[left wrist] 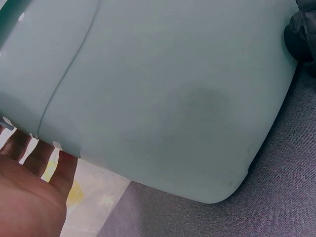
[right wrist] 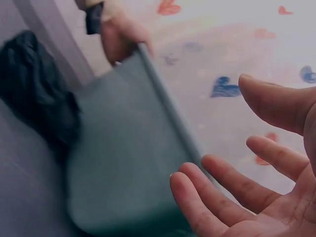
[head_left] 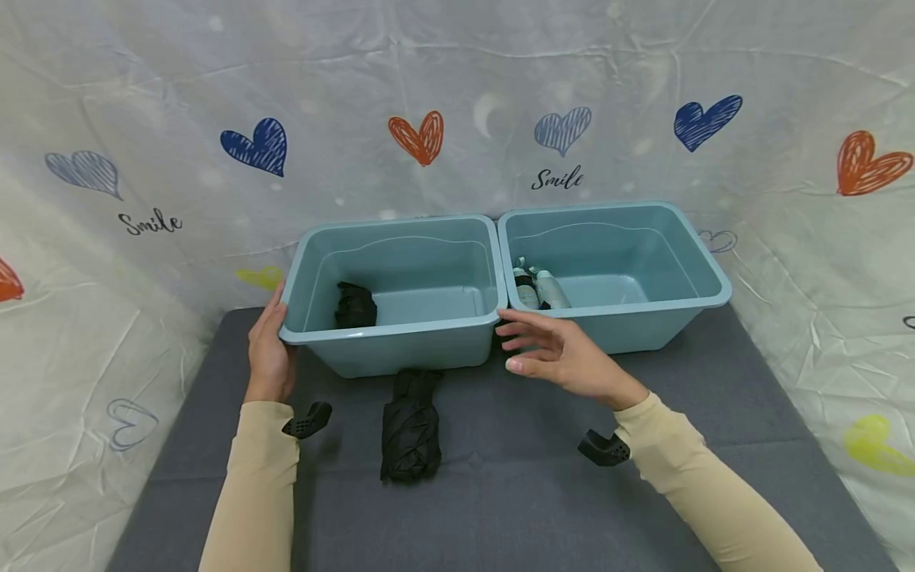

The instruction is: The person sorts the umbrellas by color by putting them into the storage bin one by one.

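Observation:
My left hand (head_left: 272, 357) rests against the left end of the left light-blue plastic bin (head_left: 400, 349), its extended fingers (left wrist: 61, 170) along the bin's side. Close to that bin's front right corner is my right hand (head_left: 561, 353), fingers spread apart and nothing in its grasp. A folded black fabric bundle (head_left: 411, 429), possibly a compact umbrella, lies on the table against the bin's front wall. Inside the left bin sits another dark bundle (head_left: 355, 306), at the left.
A second light-blue bin (head_left: 629, 330) stands beside the first on the right, with pale bottles (head_left: 550, 288) in its left end. Grey cloth covers the table (head_left: 500, 492). Behind hangs a white sheet (head_left: 457, 71) printed with hearts.

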{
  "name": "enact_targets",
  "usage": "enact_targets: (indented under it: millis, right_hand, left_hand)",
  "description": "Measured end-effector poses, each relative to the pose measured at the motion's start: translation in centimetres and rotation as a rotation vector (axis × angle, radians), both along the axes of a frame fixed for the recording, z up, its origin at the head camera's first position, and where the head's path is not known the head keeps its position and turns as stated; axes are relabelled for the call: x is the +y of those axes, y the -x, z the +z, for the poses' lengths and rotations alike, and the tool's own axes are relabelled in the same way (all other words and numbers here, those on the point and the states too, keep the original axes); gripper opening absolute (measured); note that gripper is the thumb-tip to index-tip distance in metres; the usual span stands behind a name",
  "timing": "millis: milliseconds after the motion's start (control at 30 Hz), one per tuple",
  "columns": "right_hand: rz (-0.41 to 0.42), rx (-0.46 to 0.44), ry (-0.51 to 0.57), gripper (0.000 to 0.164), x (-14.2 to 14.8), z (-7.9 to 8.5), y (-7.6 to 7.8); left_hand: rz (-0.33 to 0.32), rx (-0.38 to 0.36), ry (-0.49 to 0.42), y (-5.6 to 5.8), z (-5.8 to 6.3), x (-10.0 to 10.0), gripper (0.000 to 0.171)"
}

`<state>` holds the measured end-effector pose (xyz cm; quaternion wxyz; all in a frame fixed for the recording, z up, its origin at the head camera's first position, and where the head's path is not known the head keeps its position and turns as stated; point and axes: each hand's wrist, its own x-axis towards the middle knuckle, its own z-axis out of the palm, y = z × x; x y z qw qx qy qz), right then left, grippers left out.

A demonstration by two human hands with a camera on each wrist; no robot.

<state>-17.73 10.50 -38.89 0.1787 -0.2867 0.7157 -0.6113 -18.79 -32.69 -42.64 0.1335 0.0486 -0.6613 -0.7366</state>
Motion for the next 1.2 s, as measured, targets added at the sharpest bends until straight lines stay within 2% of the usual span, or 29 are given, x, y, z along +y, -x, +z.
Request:
enact_targets:
  millis: [300,567,733,933,1067,1200]
  right_hand:
    - [0.085,-0.137,-0.081,0.073,-5.3,-6.0,-1.6]
    - [0.121,-0.241,-0.159,0.080,-10.1,-9.3,-2.2]
    - [0.133,-0.190,-0.215,0.082,-12.1,-9.5,-1.9]
    - [0.127,-0.057,-0.398,0.079,-13.9,-8.8,-1.7]
    - [0.085,-0.044,-0.464,0.080,-14.9,-9.2,-1.9]
    - [0.045,-0.037,-0.479,0.088,-15.6,-9.5,-2.3]
  left_hand:
    - [0.011,-0.011,-0.009,0.0,0.0,0.1,0.048]
    - [0.000,-0.012,-0.018,0.2,-0.1,0.0,0.049]
    - [-0.008,-0.006,-0.019,0.1,0.0,0.1,0.050]
    - [0.002,-0.005,-0.018,0.1,0.1,0.1,0.049]
    - [0.000,-0.006,-0.017,0.1,0.1,0.1,0.049]
    - [0.000,-0.003,-0.024,0.0,0.0,0.1,0.049]
